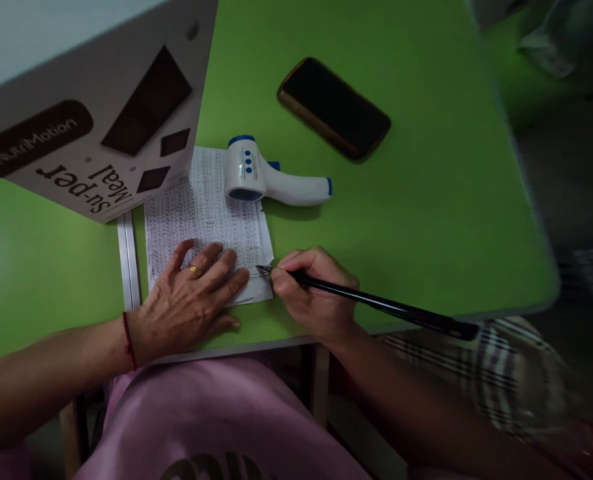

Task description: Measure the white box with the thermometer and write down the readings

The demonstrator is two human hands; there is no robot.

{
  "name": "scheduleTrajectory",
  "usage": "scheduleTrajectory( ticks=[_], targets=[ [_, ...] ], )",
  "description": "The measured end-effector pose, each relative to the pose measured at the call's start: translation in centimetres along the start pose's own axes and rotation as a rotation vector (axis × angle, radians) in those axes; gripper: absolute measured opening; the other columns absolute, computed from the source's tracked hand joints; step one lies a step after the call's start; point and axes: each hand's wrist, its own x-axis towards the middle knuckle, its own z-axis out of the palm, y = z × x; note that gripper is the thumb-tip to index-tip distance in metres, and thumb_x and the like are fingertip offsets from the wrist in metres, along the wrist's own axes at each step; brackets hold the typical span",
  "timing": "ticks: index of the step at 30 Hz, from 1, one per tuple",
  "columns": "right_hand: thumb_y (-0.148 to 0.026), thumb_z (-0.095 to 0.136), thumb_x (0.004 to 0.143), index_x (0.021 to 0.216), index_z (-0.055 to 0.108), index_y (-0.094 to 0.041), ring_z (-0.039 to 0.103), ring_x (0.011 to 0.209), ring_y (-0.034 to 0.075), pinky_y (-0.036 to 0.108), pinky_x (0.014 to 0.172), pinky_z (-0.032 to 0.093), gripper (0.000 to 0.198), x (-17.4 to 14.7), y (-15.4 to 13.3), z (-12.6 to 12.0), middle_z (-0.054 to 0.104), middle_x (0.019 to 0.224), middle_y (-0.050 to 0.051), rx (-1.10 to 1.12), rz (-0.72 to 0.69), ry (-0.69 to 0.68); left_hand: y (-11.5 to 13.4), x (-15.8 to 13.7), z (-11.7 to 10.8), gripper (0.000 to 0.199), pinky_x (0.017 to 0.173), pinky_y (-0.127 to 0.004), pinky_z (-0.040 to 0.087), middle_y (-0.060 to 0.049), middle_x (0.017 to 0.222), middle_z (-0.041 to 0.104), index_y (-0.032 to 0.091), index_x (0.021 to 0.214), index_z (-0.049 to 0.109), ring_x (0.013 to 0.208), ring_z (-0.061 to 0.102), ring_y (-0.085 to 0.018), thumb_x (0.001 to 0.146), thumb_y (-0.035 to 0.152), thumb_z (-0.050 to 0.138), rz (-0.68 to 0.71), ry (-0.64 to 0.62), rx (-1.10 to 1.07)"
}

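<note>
Sheets of paper (171, 220) covered in rows of handwriting lie on the green table near its front edge. My left hand (191, 293) rests flat on the lower part of the paper, fingers spread, with a ring and a red wrist string. In my right hand (316, 287) is a long black pen (376, 301), pinched near its tip. The pen's pointed nib is at the paper's lower right, its shaft slanting back over the table edge. A white and blue infrared thermometer (276, 180) lies across the paper's upper right corner.
A large white box (91, 133) printed "NutriMotion" stands at the left, over the paper's upper left part. Farther back lies a dark phone (333, 107) in a brown case. A metal strip (129, 260) runs along the green table (426, 220). Plaid cloth (496, 373) hangs below the edge.
</note>
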Motion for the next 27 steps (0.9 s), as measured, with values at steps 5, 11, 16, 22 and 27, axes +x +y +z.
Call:
scheduleTrajectory(
  ticks=[5, 11, 16, 22, 27],
  targets=[
    [-0.028, 0.065, 0.085, 0.077, 0.056, -0.024, 0.058, 0.051, 0.013, 0.025, 0.046, 0.045, 0.013, 0.3, -0.7, -0.3, 0.064, 0.065, -0.002, -0.047, -0.019, 0.096, -0.1, -0.2, -0.1, 0.058, 0.116, -0.058, 0.033, -0.015, 0.144, 0.053, 0.017, 0.138, 0.053, 0.137, 0.045, -0.035, 0.094, 0.053, 0.065, -0.003, 0.006, -0.01],
    [-0.017, 0.062, 0.086, 0.087, 0.064, -0.024, 0.065, 0.064, 0.016, 0.029, 0.058, 0.051, 0.007, 4.3, -2.6, -2.7, 0.07, 0.078, 0.001, -0.303, -0.297, -0.026, 0.4, -0.6, 0.0, 0.068, 0.115, -0.06, 0.035, -0.017, 0.146, 0.051, 0.013, 0.139, 0.052, 0.139, 0.044, -0.037, 0.09, 0.057, 0.068, -0.018, 0.004, -0.017],
    [-0.013, 0.059, 0.082, 0.079, 0.068, -0.022, 0.062, 0.065, 0.018, 0.03, 0.052, 0.038, 0.013, 7.3, -1.6, -2.7, 0.069, 0.076, 0.004, -0.565, -0.44, -0.266, 1.4, -1.7, -2.6, 0.056, 0.109, -0.052, 0.047, -0.017, 0.136, 0.06, 0.011, 0.122, 0.062, 0.132, 0.053, -0.034, 0.087, 0.053, 0.074, -0.036, -0.08, -0.017],
    [-0.008, 0.062, 0.076, 0.07, 0.066, -0.021, 0.059, 0.056, 0.016, 0.028, 0.048, 0.036, 0.015, 8.9, -1.1, -0.8, 0.068, 0.068, 0.003, -0.676, -0.548, -0.51, 0.1, -4.5, -9.9, 0.032, 0.09, -0.025, 0.057, -0.008, 0.113, 0.067, 0.017, 0.127, 0.053, 0.103, 0.065, -0.015, 0.107, 0.04, 0.046, 0.077, 0.308, -0.236],
    [-0.024, 0.071, 0.075, 0.089, 0.072, -0.023, 0.065, 0.062, 0.018, 0.029, 0.051, 0.046, 0.013, 12.2, -0.8, -1.0, 0.072, 0.079, 0.003, -0.397, -0.4, -0.51, -6.1, -5.3, -9.4, 0.065, 0.091, -0.05, 0.056, -0.01, 0.137, 0.043, 0.036, 0.151, 0.019, 0.121, 0.055, -0.029, 0.097, 0.062, 0.044, -0.405, 1.203, 0.317]
  ],
)
